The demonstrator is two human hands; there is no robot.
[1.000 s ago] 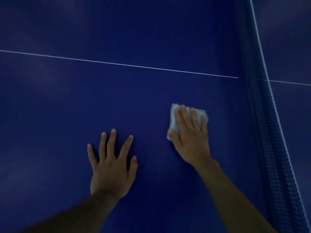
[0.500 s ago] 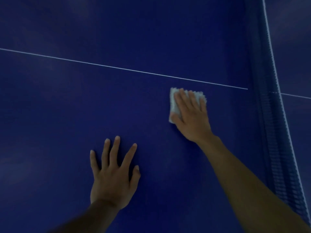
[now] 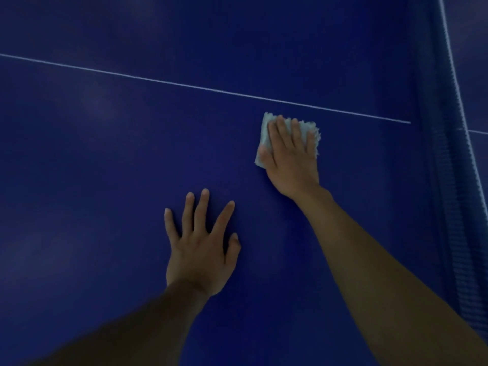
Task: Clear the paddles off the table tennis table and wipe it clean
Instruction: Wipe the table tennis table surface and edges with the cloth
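Observation:
The dark blue table tennis table fills the view, crossed by a thin white line. My right hand lies flat on a small folded white cloth and presses it onto the table just below that line. My left hand rests palm down with its fingers spread on the bare surface, nearer to me and to the left of the cloth. No paddle is in view.
The net with its white top band runs along the right side, from the top edge down to the lower right. Beyond it lies the other half of the table.
My right hand has pushed the cloth away from me, up toward the white line. My left hand has stayed planted on the table.

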